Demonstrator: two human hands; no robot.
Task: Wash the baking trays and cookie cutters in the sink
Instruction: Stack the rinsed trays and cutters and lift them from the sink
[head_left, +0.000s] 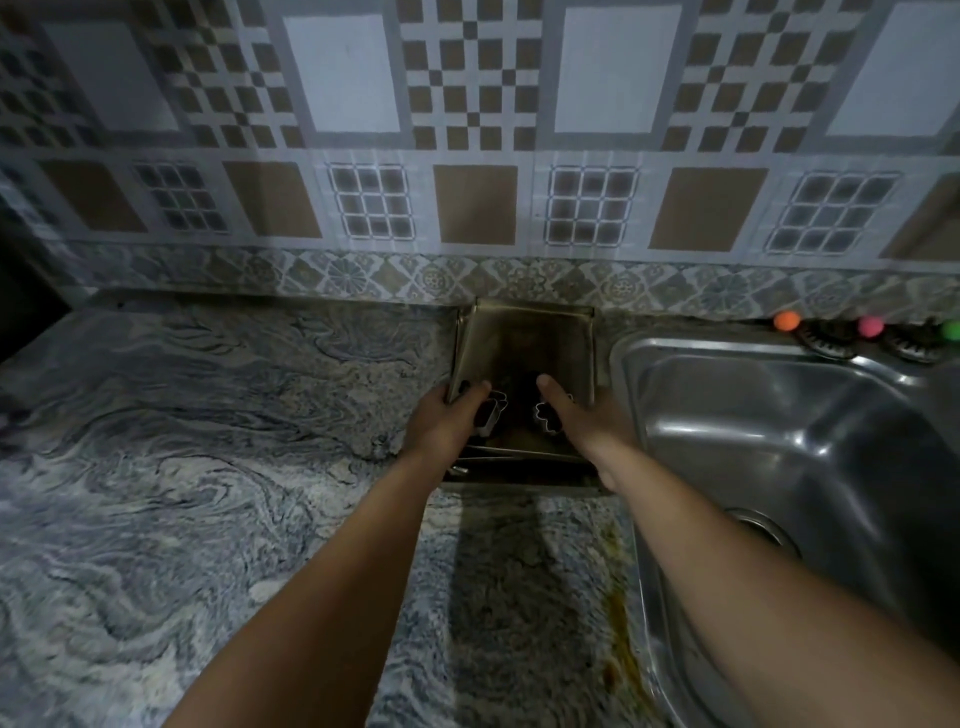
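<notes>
I can read no text, label, brand or number anywhere around my hands; the wall tiles (467, 130) carry only patterns, no writing.

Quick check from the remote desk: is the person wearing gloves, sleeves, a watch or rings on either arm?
No. Both forearms are bare as far as the frame shows: no sleeves, gloves or watch. The left hand and right hand show no rings, though the dim, blurred image could hide a thin one.

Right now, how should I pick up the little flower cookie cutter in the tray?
Pinch the flower cookie cutter from above, one finger inside its open ring and your thumb outside the thin wall. It lies flat with the opening facing up in the baking tray, so probably only the rim is easy to catch. The right hand is already beside it.
</notes>
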